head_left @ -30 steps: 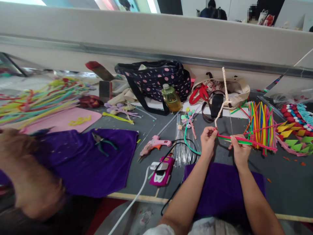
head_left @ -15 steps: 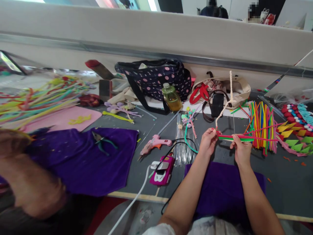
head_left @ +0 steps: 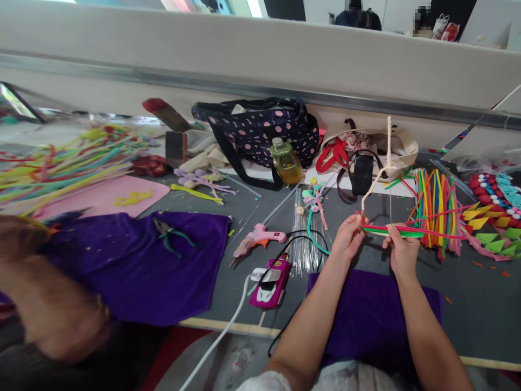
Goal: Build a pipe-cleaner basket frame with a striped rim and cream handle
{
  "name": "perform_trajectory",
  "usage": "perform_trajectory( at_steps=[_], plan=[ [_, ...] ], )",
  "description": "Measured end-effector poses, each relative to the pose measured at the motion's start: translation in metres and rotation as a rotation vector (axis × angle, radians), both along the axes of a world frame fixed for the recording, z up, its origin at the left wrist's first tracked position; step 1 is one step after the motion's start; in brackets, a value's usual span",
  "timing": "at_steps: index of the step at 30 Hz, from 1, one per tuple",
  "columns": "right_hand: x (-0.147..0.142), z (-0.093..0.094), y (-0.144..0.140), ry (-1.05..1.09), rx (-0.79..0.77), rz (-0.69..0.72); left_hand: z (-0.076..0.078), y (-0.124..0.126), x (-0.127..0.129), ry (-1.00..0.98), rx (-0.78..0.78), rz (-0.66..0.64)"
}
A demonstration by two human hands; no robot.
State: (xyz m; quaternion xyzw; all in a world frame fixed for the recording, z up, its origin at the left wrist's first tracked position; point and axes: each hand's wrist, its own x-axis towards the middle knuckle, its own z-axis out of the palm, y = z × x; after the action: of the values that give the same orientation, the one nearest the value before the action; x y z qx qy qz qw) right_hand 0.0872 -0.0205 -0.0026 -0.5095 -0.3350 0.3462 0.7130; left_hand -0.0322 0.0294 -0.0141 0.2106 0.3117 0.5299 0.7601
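Hands, two (head_left: 349, 238) (head_left: 402, 251), pinching one pipe-cleaner bundle (head_left: 401, 230).

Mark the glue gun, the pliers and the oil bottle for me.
glue gun (head_left: 260, 238): head view, on the pink body.
pliers (head_left: 173, 234): head view, where the handles meet.
oil bottle (head_left: 287, 163): head view, on the yellow-green belly.

Pink glue gun (head_left: 260, 238) beside pliers (head_left: 173, 234) on purple cloth (head_left: 134, 266); polka-dot bag (head_left: 260, 133), yellow bottle (head_left: 286, 162) behind.
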Motion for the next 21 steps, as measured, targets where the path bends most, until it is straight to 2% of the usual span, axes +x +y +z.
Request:
perform_trajectory(
  at_steps=[5, 8, 12, 17, 21],
  plan=[
    [-0.003, 0.002, -0.003, -0.187, 0.028, -0.056, 0.004, -0.006, 0.010, 0.195, 0.136, 0.258],
    [-0.006, 0.007, -0.007, -0.281, 0.033, -0.072, 0.006, -0.009, 0.014, 0.340, 0.249, 0.350],
    [-0.010, 0.010, -0.014, -0.464, 0.075, -0.080, 0.006, -0.009, 0.015, 0.456, 0.302, 0.390],
    [-0.010, 0.007, -0.018, -0.751, 0.128, -0.112, 0.006, -0.008, 0.014, 0.418, 0.255, 0.395],
    [-0.012, 0.007, -0.020, -0.834, 0.195, -0.091, 0.006, -0.008, 0.015, 0.371, 0.214, 0.380]
  ],
)
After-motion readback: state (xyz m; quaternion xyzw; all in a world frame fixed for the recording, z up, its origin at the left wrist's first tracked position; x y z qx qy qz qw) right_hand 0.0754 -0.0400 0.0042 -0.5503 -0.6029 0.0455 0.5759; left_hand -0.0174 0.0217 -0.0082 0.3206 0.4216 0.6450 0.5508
